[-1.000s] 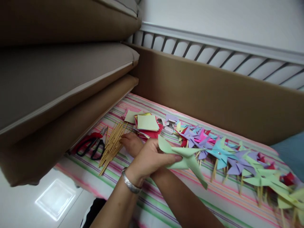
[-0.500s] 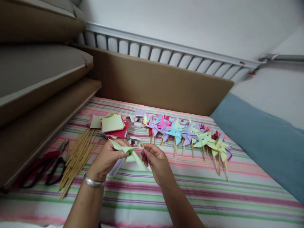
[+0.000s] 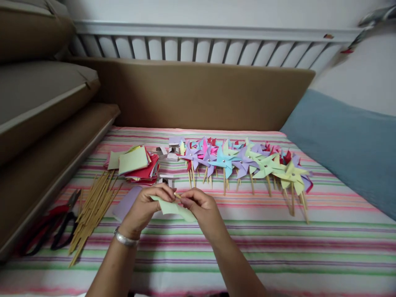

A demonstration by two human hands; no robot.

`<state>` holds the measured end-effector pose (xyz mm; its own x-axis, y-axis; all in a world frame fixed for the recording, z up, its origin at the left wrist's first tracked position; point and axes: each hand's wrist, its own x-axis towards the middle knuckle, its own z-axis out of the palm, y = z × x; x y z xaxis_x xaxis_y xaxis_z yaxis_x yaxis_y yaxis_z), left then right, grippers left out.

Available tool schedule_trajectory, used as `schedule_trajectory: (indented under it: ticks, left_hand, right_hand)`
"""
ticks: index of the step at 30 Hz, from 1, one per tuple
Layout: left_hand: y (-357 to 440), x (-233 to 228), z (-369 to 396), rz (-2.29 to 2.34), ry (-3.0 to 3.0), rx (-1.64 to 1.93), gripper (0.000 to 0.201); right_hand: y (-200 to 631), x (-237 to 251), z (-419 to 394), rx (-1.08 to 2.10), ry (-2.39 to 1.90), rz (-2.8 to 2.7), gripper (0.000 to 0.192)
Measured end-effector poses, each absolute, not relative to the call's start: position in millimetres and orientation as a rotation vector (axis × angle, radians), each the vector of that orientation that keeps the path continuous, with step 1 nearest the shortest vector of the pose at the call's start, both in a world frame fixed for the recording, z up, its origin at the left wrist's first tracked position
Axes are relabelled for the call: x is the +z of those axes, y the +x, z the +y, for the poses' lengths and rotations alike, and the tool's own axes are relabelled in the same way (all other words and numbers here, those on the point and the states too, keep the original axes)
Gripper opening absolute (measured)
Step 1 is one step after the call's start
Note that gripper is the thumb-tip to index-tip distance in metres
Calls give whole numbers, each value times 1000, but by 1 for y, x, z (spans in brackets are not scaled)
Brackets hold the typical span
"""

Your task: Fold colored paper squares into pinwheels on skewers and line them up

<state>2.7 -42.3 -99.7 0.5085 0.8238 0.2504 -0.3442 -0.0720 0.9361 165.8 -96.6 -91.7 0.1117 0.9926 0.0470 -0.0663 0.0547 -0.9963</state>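
Holding a pale green paper pinwheel [image 3: 173,207] above the near middle of the striped sheet [image 3: 278,243], the left hand [image 3: 145,206] has its fingers closed on the pinwheel's left part, thumb and fingertips pinched at the upper edge. The right hand [image 3: 201,208] meets it from the other side, its fingertips pinched shut on a thin wooden stick [image 3: 177,195] whose tip shows just between the two hands, touching the pinwheel's centre. A silver bracelet [image 3: 125,239] sits on the left wrist.

A lilac paper square [image 3: 125,202] lies flat on the sheet just beside and partly under the left hand. A loose bundle of wooden sticks [image 3: 93,212] lies toward the left edge of the sheet, and red-handled scissors [image 3: 49,225] lie beyond it at the far left, against the brown cushion [image 3: 46,165]. A stack of coloured paper squares [image 3: 136,163] rests left of centre toward the far edge. Small white pieces [image 3: 168,150] lie just right of that stack; their nature cannot be told. A row of finished pinwheels [image 3: 244,163] in purple, blue, pink, red and green runs from the centre toward the right, sticks pointing to the near edge. A blue pillow [image 3: 346,140] borders the sheet's right edge.
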Motion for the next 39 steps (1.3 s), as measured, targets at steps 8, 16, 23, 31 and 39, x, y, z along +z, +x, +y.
schedule_trajectory:
  ticks: [8,16,23,31,39]
  left_hand:
    - [-3,-97,-43,496,1359,957,4]
    - [-1,-88,-48,575,1550,1070,5]
    - [-4,-83,-49,596,1630,1171,6]
    - [-5,-86,-49,611,1623,1218,3]
    - [-2,-88,-50,649,1618,1241,4]
  right_hand:
    - [179,-93,-94,1158,-1180,-1128,4]
    - [160,-80,-98,1229,-1159,-985,14]
    - [158,-78,-97,1192,-1163,-1030,13]
    - [157,-78,-98,1192,-1174,-1031,13]
    - [158,-80,-98,1258,-1139,-985,11]
